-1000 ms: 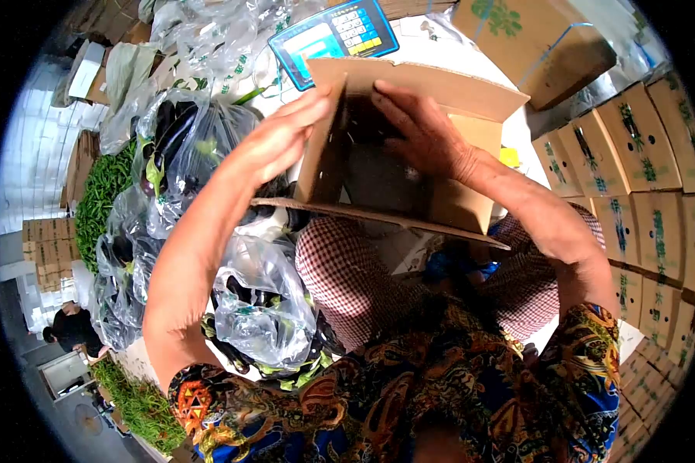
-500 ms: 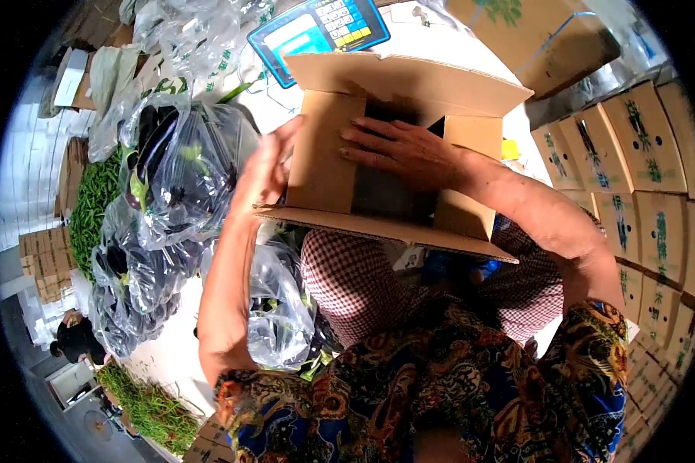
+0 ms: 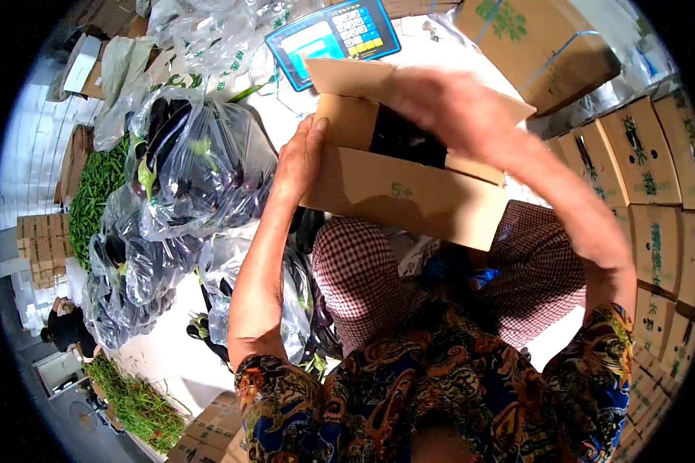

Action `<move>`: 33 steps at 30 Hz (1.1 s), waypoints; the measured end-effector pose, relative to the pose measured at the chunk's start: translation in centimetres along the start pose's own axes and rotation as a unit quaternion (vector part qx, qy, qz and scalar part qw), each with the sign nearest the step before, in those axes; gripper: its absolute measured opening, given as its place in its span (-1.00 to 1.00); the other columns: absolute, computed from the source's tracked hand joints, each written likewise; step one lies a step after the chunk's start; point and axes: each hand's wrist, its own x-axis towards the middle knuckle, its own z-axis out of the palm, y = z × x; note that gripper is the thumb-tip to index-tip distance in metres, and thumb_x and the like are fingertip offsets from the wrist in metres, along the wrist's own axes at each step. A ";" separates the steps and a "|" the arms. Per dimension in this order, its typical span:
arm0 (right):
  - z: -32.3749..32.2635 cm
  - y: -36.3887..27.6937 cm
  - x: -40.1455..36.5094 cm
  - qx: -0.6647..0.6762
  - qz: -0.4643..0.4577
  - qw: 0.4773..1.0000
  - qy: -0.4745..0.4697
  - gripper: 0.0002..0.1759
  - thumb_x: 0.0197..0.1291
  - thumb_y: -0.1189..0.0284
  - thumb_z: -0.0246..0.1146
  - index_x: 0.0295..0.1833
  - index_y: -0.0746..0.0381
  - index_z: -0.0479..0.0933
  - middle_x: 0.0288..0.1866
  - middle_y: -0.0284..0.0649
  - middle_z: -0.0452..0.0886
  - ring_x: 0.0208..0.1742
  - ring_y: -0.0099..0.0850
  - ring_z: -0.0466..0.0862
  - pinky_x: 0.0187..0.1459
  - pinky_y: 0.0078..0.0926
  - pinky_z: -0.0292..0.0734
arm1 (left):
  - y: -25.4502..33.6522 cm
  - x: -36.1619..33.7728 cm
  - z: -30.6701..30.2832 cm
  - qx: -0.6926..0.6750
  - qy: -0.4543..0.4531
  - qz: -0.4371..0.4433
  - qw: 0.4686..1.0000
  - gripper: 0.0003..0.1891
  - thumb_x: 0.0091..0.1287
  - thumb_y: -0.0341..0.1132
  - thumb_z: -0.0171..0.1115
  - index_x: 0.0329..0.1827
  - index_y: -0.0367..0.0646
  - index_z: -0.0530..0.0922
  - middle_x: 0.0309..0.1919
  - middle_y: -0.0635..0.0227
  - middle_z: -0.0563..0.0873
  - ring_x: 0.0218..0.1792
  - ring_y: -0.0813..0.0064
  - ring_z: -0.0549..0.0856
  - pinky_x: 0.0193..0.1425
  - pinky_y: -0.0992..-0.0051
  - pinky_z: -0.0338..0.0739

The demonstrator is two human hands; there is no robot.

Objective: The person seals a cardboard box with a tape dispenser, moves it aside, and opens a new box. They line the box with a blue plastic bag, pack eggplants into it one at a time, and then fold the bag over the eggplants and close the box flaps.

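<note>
An open cardboard box [image 3: 401,197] stands in front of me, above my knees. Its near panel faces me, with "5+" printed in green. Dark, glossy contents show through the opening; I cannot make out what they are. My left hand [image 3: 303,158] is closed around the box's left edge, thumb near the upper corner. Over the far flap, my right hand [image 3: 448,108] is smeared by motion, so its fingers cannot be read. To the left of my left arm lies a clear plastic bag of eggplants [image 3: 201,170].
A blue-rimmed digital scale display [image 3: 332,42] sits behind the box. Green peppers [image 3: 96,204] are heaped at the left. Stacked cartons [image 3: 637,158] line the right, and a strapped carton [image 3: 537,50] stands at the back. A person in dark clothing [image 3: 71,328] is at far left.
The box has tipped so its near panel now faces me. My right hand has moved from inside the opening to the far flap. My left hand has closed on the left edge.
</note>
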 end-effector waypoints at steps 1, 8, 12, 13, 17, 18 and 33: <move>-1.1 2.4 -0.2 -0.062 -0.103 0.985 0.123 -0.51 0.17 0.25 0.22 0.17 0.25 0.44 0.17 -0.04 0.52 0.16 -0.13 0.54 0.09 -0.22 0.49 | 0.0 0.0 0.1 -0.025 -0.018 -0.003 1.000 -0.40 0.45 0.09 -0.22 0.38 -0.15 0.30 0.12 -0.03 0.58 0.19 0.02 0.51 0.30 0.33 0.31; -3.6 -1.0 -0.4 0.087 0.305 0.896 -0.309 -0.26 0.27 -0.17 0.00 0.18 0.29 0.41 -0.15 0.13 0.61 -0.14 -0.05 0.66 -0.03 -0.13 0.56 | -0.8 0.1 0.7 -0.183 -0.015 -0.065 0.981 -0.43 0.47 0.03 -0.18 0.25 -0.29 0.40 0.10 0.10 0.59 0.14 0.24 0.53 0.26 0.39 0.33; 1.7 -5.1 -5.3 -0.031 0.196 0.954 -0.227 -0.06 0.11 -0.07 0.24 0.45 0.28 0.12 0.50 0.03 -0.02 0.49 -0.01 0.02 0.39 -0.10 0.09 | 0.4 -1.3 0.0 -0.351 0.041 -0.151 0.923 -0.48 0.49 0.00 -0.18 0.20 -0.29 0.45 -0.01 0.20 0.66 -0.06 0.43 0.62 0.08 0.44 0.47; 1.9 -5.4 -5.6 0.020 0.211 0.962 -0.171 -0.05 0.11 -0.08 0.24 0.45 0.27 0.13 0.50 0.02 -0.03 0.50 0.01 -0.01 0.38 -0.07 0.08 | 0.7 -1.7 -0.2 -0.403 0.055 -0.186 0.895 -0.48 0.50 -0.01 -0.21 0.21 -0.28 0.43 -0.02 0.18 0.67 -0.09 0.42 0.64 0.04 0.44 0.49; 1.8 -5.4 -5.5 0.023 0.208 0.962 -0.174 -0.07 0.12 -0.13 0.20 0.44 0.26 0.15 0.49 0.05 -0.01 0.50 0.00 0.00 0.38 -0.05 0.06 | 0.7 -0.9 -1.1 -0.436 0.049 -0.181 0.880 -0.52 0.46 0.02 -0.07 0.12 -0.21 0.52 -0.19 0.35 0.68 -0.24 0.51 0.60 -0.11 0.50 0.51; 1.9 -5.4 -5.5 0.012 0.204 0.963 -0.176 -0.07 0.12 -0.13 0.20 0.44 0.25 0.16 0.49 0.05 -0.01 0.50 0.00 0.00 0.38 -0.05 0.07 | 1.4 -0.1 -1.3 -0.380 0.065 -0.174 0.906 -0.64 0.43 -0.08 0.05 -0.04 -0.21 0.58 -0.34 0.47 0.64 -0.38 0.63 0.53 -0.26 0.58 0.44; 1.9 -5.1 -5.1 0.013 0.199 0.961 -0.191 -0.04 0.09 -0.15 0.20 0.44 0.26 0.15 0.50 0.01 -0.03 0.49 -0.05 0.01 0.41 -0.11 0.05 | 0.9 4.1 -3.5 -0.226 0.055 -0.002 0.973 -0.41 0.36 0.05 0.08 0.31 -0.17 0.41 0.28 0.26 0.48 0.28 0.36 0.41 0.37 0.43 0.21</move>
